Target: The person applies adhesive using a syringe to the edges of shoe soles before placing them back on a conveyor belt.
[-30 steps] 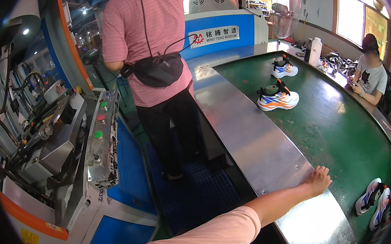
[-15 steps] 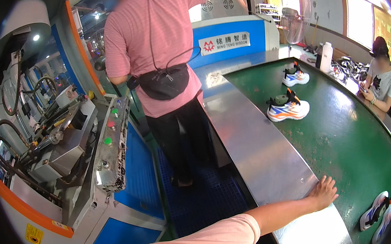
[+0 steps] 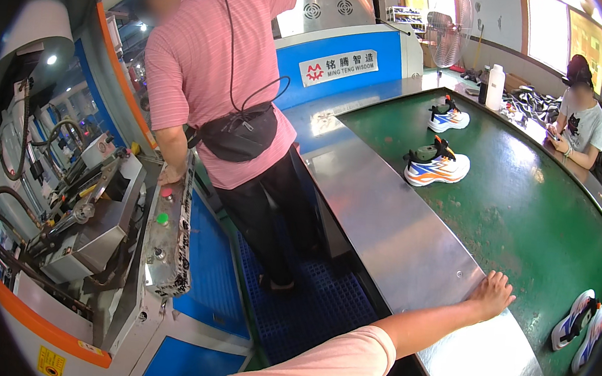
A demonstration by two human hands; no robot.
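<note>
My right hand (image 3: 493,294) lies flat, fingers apart, on the steel rim (image 3: 398,225) of a curved green conveyor belt (image 3: 529,201); it holds nothing. My pink-sleeved arm reaches to it from the lower edge. My left hand is out of view. On the belt, a white, orange and blue sneaker (image 3: 437,167) sits far ahead of my hand, with a second one (image 3: 449,118) beyond it. Another pair of sneakers (image 3: 579,328) lies on the belt just right of my hand.
A person in a pink shirt with a black waist bag (image 3: 237,136) stands on the blue floor mat (image 3: 306,296), one hand on a grey machine's button panel (image 3: 166,237). A seated person (image 3: 579,119) is across the belt. A fan (image 3: 449,36) and a white bottle (image 3: 495,87) stand behind.
My right hand stays flat on the steel rim. The view has swung a little, so the sneakers and the person in pink sit slightly differently in the picture.
</note>
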